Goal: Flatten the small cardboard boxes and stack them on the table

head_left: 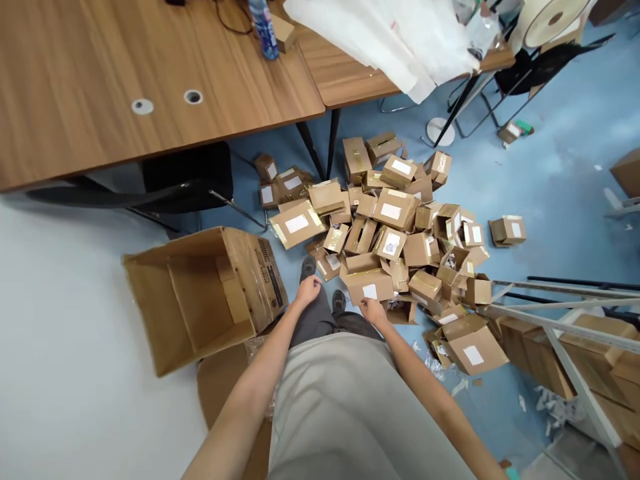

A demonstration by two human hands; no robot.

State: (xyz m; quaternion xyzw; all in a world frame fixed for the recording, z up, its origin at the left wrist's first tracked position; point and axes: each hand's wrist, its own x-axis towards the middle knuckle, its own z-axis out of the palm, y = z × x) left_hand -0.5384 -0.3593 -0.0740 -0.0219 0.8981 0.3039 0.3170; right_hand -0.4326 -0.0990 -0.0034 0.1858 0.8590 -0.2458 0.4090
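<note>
My right hand [373,311] is closed at the lower edge of an opened cardboard box [357,288] with a white label, its fingertips pinched there. The box's flap stands up at the back, and other boxes lie behind it. My left hand [309,291] hangs above my left leg with its fingers curled together, and nothing shows in them. Close to that hand on the left, a large open carton [210,300] lies with its wide mouth towards the wall side; its inside is bare cardboard.
A heap of small labelled boxes [395,212] covers the blue floor ahead. Wooden tables [150,60] stand beyond, with a blue bottle [264,30] and white sheeting [380,40]. A black chair [187,180] is at left, a metal rack [575,373] at right.
</note>
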